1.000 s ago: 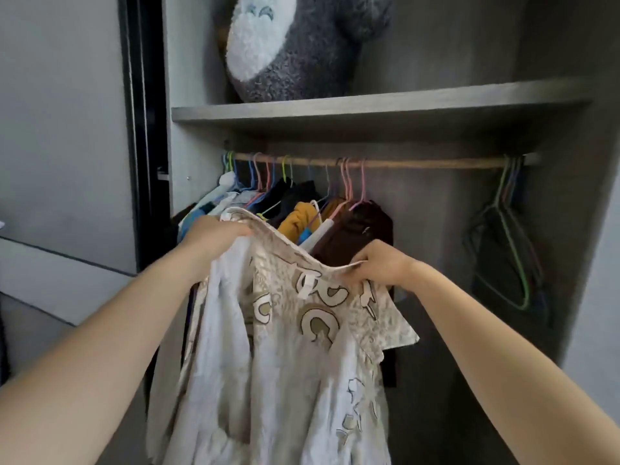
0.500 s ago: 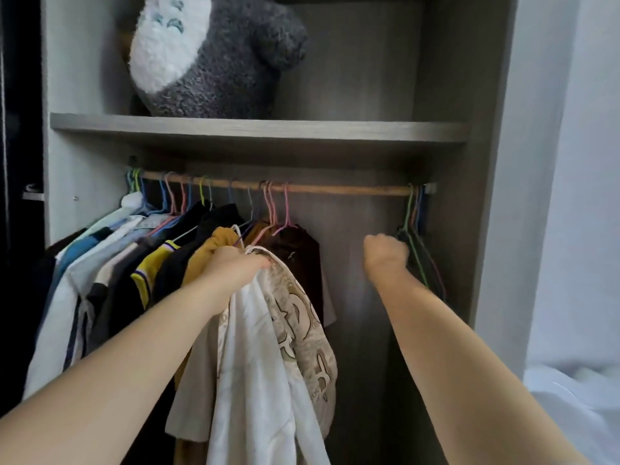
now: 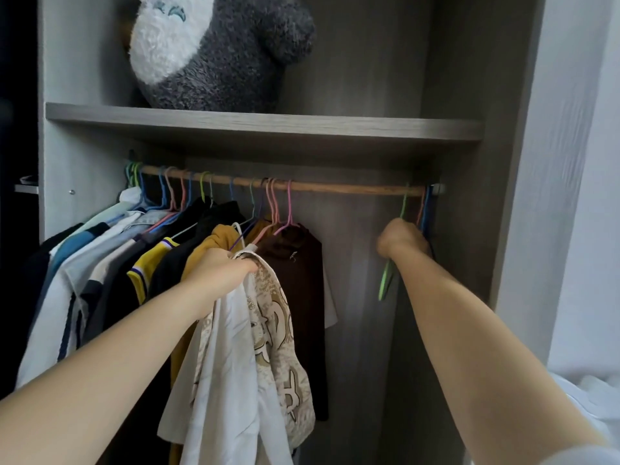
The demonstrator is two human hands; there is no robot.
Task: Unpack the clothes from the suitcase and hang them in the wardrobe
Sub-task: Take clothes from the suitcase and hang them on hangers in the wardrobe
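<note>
My left hand (image 3: 223, 270) is clenched on the collar end of the cream printed shirt (image 3: 268, 330). The shirt hangs down from this grip in loose folds, in front of the clothes that are already on the rail. My right hand (image 3: 401, 238) is stretched to the far right of the wardrobe and its fingers are curled round a green hanger (image 3: 385, 280). The hook of this hanger is on the wooden rail (image 3: 352, 188), and its lower part comes out under my fist. Just beside it, at the very end of the rail, hang a few more bare hangers (image 3: 424, 209), orange and blue.

The cream shirt is on no hanger; it is only in my hand. Directly behind it hangs a dark brown garment (image 3: 302, 263) on a pink hanger, and to the left of that a mustard garment (image 3: 221, 234), then a dense row of dark, blue and white clothes. Between the brown garment and my right hand the rail is bare.

Above the rail is a grey shelf (image 3: 268, 124), and a grey and white plush toy (image 3: 208, 52) sits on it. White bedding (image 3: 597, 397) shows at the lower right edge.
</note>
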